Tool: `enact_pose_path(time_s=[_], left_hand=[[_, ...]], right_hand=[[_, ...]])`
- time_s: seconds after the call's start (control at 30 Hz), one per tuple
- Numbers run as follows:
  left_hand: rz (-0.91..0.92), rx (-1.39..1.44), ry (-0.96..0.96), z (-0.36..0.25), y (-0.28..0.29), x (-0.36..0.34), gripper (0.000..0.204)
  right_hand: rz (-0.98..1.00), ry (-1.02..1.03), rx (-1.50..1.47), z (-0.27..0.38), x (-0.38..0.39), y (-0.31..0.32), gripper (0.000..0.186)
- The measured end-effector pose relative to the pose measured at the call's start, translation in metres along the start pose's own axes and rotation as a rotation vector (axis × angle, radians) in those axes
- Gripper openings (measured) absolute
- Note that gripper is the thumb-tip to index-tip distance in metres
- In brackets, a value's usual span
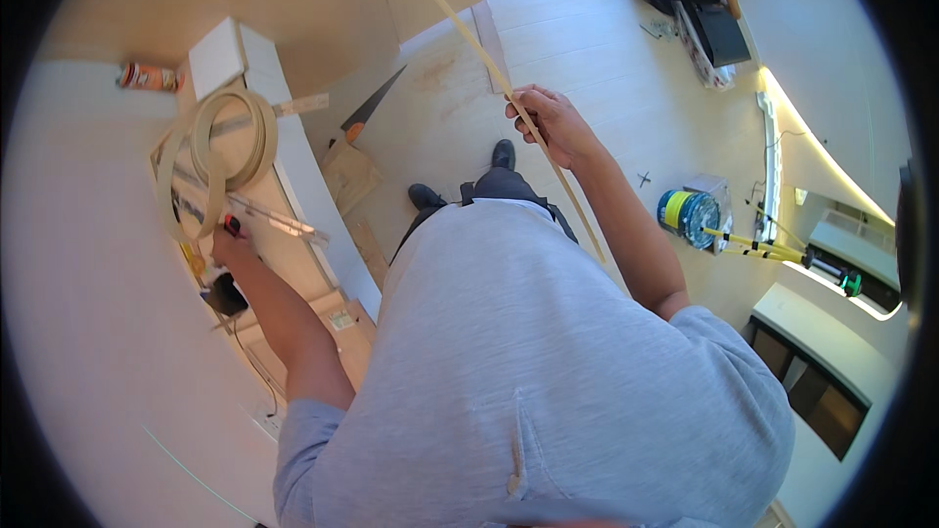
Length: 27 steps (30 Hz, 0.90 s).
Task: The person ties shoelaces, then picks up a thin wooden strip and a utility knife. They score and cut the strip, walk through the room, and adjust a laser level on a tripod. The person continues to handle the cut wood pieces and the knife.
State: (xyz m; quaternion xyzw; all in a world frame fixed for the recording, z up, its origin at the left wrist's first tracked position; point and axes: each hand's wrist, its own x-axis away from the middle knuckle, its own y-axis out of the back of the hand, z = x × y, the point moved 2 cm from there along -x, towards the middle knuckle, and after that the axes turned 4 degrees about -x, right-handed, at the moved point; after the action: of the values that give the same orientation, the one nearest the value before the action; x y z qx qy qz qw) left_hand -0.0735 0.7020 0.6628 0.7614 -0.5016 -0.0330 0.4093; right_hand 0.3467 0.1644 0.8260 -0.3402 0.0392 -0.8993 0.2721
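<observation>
Pale strip [477, 47] in R hand [553, 127], grip closed round it approx. midway, slanting above floor [587, 49]. L hand [230, 246] at bench [289, 264], grip closed on small red/blk tool [232, 225], just beside coiled beige band [262, 142]; saw [377, 101] nr bench.

The pale strip [473, 40] looks smooth and matt, as does the coiled banding [264, 142], though whether either is wood or plastic is unclear. The handsaw [375, 103] pairs a dull metal blade with an orange, plastic-looking handle. The grey shirt [548, 332] is soft, matt, lightly creased cloth.
</observation>
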Motion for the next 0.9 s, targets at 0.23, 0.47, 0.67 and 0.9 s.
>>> enact_pose_path(time_s=[0.23, 0.47, 0.67, 0.9], left_hand=[[0.273, 0.597, 0.002, -0.027, 0.043, 0.044, 0.022], [0.315, 0.494, -0.45, -0.101, 0.053, 0.321, 0.03], [1.286, 0.05, -0.787, -0.065, -0.072, 0.601, 0.044], [1.435, -0.395, -1.33, -0.07, -0.134, 0.711, 0.037]], right_hand=[[0.108, -0.128, -0.146, 0.024, -0.01, 0.049, 0.02], [0.153, -0.124, -0.025, 0.073, -0.03, 0.127, 0.023], [0.172, -0.089, 0.1, 0.112, -0.041, 0.189, 0.023], [0.153, -0.023, 0.13, 0.14, -0.042, 0.224, 0.027]])
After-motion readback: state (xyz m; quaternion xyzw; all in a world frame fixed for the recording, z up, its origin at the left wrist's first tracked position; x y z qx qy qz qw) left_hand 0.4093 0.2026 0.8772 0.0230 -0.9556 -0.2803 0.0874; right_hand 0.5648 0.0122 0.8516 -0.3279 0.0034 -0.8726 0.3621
